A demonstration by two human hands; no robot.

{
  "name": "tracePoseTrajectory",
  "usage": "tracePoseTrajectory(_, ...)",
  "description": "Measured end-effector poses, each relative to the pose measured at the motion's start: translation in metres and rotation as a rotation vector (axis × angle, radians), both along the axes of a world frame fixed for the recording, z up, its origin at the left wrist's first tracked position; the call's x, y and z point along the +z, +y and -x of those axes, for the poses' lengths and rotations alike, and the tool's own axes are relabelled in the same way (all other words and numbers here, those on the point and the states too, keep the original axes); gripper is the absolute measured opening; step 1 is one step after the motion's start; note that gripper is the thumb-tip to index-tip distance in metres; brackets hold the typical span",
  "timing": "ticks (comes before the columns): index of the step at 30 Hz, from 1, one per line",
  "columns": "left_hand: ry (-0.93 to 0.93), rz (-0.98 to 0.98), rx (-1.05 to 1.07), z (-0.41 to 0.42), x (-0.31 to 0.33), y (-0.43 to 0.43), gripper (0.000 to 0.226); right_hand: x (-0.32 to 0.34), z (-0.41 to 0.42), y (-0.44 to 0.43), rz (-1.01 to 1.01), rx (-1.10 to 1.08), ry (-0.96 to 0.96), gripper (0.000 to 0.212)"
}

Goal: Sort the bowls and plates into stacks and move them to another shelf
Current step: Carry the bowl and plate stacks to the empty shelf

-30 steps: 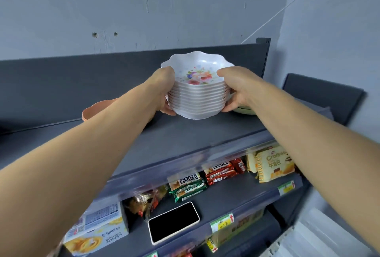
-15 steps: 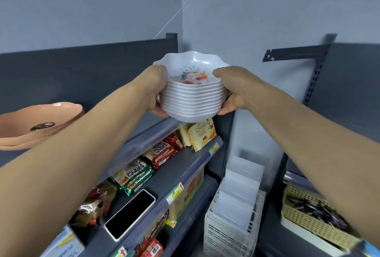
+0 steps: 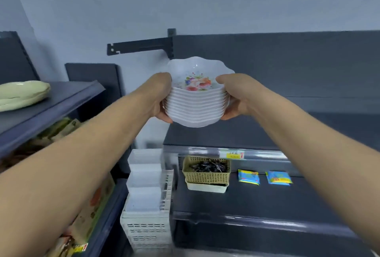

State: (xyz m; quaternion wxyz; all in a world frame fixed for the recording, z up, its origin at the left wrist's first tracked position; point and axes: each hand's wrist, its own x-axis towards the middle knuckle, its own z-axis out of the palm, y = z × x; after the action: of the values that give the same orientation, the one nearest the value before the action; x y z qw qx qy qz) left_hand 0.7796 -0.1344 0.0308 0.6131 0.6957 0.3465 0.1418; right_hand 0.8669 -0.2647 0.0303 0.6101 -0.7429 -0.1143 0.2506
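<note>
- Head view: the stack of white bowls (image 3: pixel 196 100) is held in the air, above the near edge of the dark right-hand shelf (image 3: pixel 267 133).
- Risk, as I judge it: the nested bowls could slip or fan apart if the stack tilts, since only 2 side grips carry it.
- Left hand (image 3: pixel 159 94) and right hand (image 3: pixel 234 94) are each curled closed against opposite sides, thumbs at the rim, fingers underneath.

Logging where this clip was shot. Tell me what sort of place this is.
Probably a small shop or its stockroom: dark retail shelving with a yellow price tag on its edge, snack packets laid out, and both hands carrying a stack of bowls.
</note>
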Motion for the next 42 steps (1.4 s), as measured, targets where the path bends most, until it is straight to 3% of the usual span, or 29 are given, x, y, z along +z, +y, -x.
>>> tracePoseTrajectory(11, -0.002, 0.075, -0.472, -0.145, -0.009, -0.186, 0.029, -0.01, -0.09, -0.213, 0.021, -0.436, -0.037, 0.018)
tracePoseTrajectory(24, -0.01, 0.072, -0.88, -0.266, -0.01, -0.291, 0.029, -0.007, -0.148, -0.319, 0.047, -0.882, -0.028, 0.015)
tracePoseTrajectory(32, 0.014, 0.06, -0.929, -0.327, -0.026, -0.352, 0.03, -0.023, -0.198, -0.378, 0.052, -0.919, 0.005, 0.013)
tracePoseTrajectory(42, 0.029, 0.131, -0.755, -0.412, -0.048, -0.462, 0.028, -0.047, -0.315, -0.493, 0.009, -0.776, 0.02, 0.017)
